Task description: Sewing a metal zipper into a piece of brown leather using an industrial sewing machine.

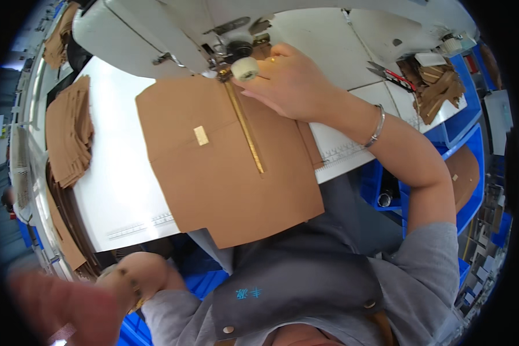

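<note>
A brown leather-like panel lies on the white sewing machine bed and hangs over its front edge. A gold zipper runs down it from the needle area, and a small gold-coloured patch sits to the zipper's left. My right hand is at the machine's needle area with bent fingers, beside a round white roller. Its fingertips are partly hidden, so what they hold cannot be made out. Low at the left, my left hand is off the table and smeared by motion; its fingers do not show clearly.
The sewing machine's head spans the top. Stacked brown pieces lie at the table's left. Scissors with red-and-black handles rest at the right, next to brown scraps. Blue bins stand beyond the right edge.
</note>
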A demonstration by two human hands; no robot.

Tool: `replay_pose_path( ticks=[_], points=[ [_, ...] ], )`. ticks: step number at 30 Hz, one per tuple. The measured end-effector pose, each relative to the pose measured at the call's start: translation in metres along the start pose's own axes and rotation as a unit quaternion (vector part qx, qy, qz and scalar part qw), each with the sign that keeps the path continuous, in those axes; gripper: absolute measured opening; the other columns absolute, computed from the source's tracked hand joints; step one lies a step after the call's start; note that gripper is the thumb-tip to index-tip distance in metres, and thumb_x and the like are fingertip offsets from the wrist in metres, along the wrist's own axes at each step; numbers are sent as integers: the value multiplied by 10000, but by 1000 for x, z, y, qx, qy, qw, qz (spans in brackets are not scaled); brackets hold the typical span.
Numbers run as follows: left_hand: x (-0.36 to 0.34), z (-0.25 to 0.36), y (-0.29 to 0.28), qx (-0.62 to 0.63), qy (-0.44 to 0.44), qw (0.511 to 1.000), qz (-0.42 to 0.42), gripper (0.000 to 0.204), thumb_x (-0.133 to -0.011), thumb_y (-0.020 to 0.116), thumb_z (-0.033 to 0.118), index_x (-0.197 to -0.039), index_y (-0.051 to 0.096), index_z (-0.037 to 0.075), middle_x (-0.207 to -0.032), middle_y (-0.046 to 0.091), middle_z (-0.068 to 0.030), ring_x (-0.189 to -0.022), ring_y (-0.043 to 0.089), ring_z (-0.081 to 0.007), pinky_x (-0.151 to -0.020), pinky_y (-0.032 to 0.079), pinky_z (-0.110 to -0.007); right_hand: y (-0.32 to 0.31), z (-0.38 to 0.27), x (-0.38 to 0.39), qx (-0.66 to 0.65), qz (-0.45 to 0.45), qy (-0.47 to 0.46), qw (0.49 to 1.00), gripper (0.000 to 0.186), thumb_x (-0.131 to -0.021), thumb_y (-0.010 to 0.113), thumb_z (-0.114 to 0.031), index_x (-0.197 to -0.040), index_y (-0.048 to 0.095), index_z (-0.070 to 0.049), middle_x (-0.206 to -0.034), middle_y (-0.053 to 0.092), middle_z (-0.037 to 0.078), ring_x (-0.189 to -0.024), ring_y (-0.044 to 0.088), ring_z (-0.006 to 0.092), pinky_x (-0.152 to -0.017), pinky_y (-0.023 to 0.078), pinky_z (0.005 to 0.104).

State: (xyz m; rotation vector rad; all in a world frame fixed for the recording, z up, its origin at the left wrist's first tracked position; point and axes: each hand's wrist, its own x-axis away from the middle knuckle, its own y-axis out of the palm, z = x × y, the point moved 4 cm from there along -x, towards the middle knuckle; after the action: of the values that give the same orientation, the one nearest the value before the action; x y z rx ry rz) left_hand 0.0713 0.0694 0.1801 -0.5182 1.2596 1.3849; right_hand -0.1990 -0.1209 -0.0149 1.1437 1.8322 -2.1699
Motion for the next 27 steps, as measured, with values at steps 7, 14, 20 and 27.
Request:
replay_pose_path(
  ticks=[7,14,20,27],
  points=[
    [116,-102,-50,-134,-565,807,106,530,-964,538,3,-1483,476,-80,-1512,526,-226,-1363,551,-315,-1078,522,-446,-1,-3,-2,-2,13,-16,1000,102,-952,660,-220,-1014,717,-161,-738,568,-23,-709,588,162,-772,431,324],
    [123,-111,-42,-87,-622,773,87,497,-1000,528,14,-1489,488,-62,-1511,537,-215,-1351,568,-281,-1066,535,-420,0,-1,0,-7,-1,2,1000,123,-957,683,-254,-1013,735,-158,-736,551,-10,-694,552,172,-773,430,319],
    [133,-110,-51,-93,-621,774,78,486,-1008,599,44,-1478,509,-41,-1487,560,-207,-1353,570,-293,-1060,540,-425,-1,-2,-1,-4,16,-6,1000,137,-957,692,-271,-1000,739,-150,-725,546,-7,-683,539,178,-767,428,319],
    [116,-104,-73,-16,-505,857,100,190,-1012,657,162,-1126,676,11,-1393,641,-152,-1277,621,-269,-1014,546,-446,-4,-3,-1,1,12,-6,1000,139,-955,688,-274,-999,736,-151,-730,552,-11,-701,553,171,-786,433,315]
  ],
)
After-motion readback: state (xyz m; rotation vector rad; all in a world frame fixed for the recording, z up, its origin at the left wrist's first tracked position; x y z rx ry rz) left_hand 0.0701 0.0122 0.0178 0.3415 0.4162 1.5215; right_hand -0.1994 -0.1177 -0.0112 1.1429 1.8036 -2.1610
